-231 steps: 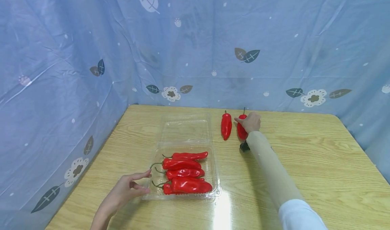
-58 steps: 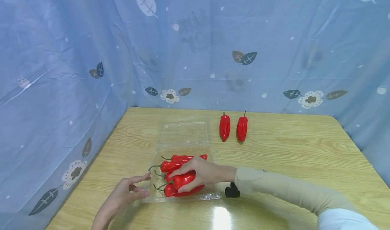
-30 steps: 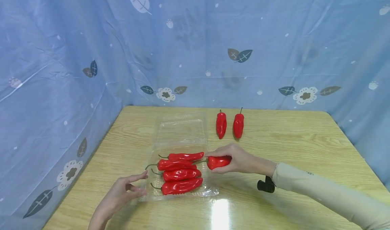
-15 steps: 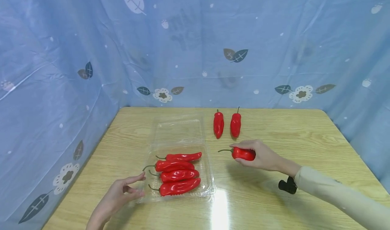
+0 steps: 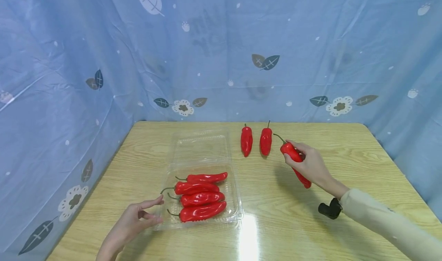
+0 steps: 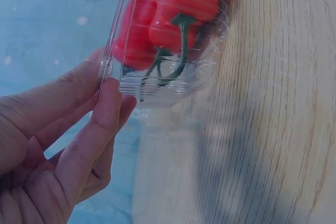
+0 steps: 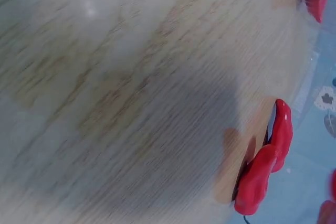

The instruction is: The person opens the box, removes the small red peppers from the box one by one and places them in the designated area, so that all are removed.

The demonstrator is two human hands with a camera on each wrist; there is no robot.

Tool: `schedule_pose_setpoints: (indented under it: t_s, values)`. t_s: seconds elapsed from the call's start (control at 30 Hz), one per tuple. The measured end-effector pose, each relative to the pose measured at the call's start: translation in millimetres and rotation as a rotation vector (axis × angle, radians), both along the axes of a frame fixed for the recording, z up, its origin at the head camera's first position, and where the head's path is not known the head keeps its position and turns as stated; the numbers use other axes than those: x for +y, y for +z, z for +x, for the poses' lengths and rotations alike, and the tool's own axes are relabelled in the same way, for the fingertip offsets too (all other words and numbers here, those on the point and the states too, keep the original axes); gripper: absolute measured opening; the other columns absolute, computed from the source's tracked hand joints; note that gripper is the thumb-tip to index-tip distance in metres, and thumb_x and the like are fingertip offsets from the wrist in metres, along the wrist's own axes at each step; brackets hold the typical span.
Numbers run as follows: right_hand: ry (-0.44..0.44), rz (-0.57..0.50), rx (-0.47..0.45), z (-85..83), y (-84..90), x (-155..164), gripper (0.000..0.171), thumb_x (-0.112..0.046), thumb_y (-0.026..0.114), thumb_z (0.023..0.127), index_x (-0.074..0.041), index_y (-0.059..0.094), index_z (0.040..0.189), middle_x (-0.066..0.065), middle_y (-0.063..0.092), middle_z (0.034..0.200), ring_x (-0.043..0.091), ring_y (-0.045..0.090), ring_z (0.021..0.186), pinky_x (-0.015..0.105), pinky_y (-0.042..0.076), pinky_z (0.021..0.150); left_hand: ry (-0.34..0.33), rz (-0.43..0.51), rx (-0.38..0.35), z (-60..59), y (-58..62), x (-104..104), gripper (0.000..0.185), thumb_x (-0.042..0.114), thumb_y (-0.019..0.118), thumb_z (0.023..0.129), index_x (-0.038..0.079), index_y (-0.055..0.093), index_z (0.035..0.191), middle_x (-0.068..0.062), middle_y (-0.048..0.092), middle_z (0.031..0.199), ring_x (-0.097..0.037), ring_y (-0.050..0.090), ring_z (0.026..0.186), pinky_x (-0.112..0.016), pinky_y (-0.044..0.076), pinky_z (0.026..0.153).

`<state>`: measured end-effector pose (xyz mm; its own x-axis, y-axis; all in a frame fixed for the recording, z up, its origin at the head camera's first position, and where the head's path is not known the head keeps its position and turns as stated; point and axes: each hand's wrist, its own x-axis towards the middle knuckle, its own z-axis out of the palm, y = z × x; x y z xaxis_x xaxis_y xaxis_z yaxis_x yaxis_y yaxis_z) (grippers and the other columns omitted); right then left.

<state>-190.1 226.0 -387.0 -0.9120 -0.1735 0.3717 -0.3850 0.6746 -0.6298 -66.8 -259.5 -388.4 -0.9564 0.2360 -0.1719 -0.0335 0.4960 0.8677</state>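
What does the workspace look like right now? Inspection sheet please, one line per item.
Surface: wooden table, glare spot near the front edge.
Job's things: clear clamshell tray, lid open, holds four red peppers; two peppers on the table lie side by side near the back edge; one carried pepper.
Clutter: nothing seen.
Hands: left hand touches the tray's left edge, thumb and fingers at its rim; right hand grips the carried pepper beside the pair.
Cables: nothing seen.
Surroundings: blue leaf-and-flower printed sheet behind and on the left.
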Motion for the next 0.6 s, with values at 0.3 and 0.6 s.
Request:
schedule_pose_setpoints:
  t_s: [0.3,0.6]
  values:
    - [-0.234,-0.056,-0.041,-14.7,-4.3,5,0.040,-0.020,0.068,0.086,0.009,0.060,0.114,0.030,0.066,0.101,0.040,0.066,0.086,0.049,0.055,0.068,0.020,0.004,0.005,-1.2,-0.4,0,0.064,0.013,0.076,0.081,-0.007,0.048,0.135,-0.029,0.053,0.131,-0.009,0.065,0.077,-0.023,0.051,0.067]
    - [-0.364,-0.085,-0.048,-34.9,-5.9,11,0.037,-0.027,0.065,0.089,0.004,0.057,0.106,0.029,0.064,0.104,0.041,0.063,0.087,0.046,0.055,0.065,0.019,-0.003,0.005,0.4,-1.6,0,0.064,0.012,0.076,0.081,-0.008,0.047,0.135,-0.029,0.053,0.130,-0.009,0.065,0.076,-0.024,0.051,0.065]
